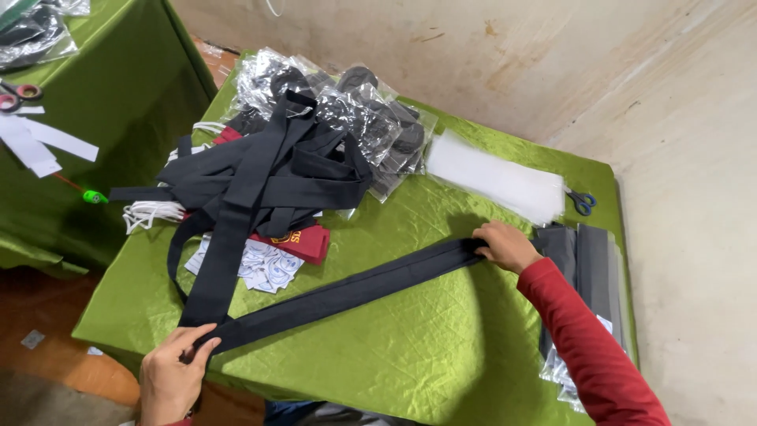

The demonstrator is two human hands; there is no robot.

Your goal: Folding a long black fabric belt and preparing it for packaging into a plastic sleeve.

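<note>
Left hand [175, 371] pinches one end of a black strap [339, 290], right hand [505, 246] presses the other, stretching it flat across the green counter [410, 355]; folding it evenly likely needs aligned ends.

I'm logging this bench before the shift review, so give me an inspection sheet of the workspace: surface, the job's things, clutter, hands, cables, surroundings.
Surface: table under a wrinkled green cloth.
Job's things: long black strap stretched flat across the cloth, held at both ends.
Clutter: heap of black straps; clear bags of dark items; white cords; dark red fabric piece; small white tags; white sheets; blue-handled scissors; grey packets.
Hands: left hand pinches the near end; right hand presses the far end.
Cables: nothing seen.
Surroundings: second green table at left with red-handled scissors; bare stained wall.
</note>
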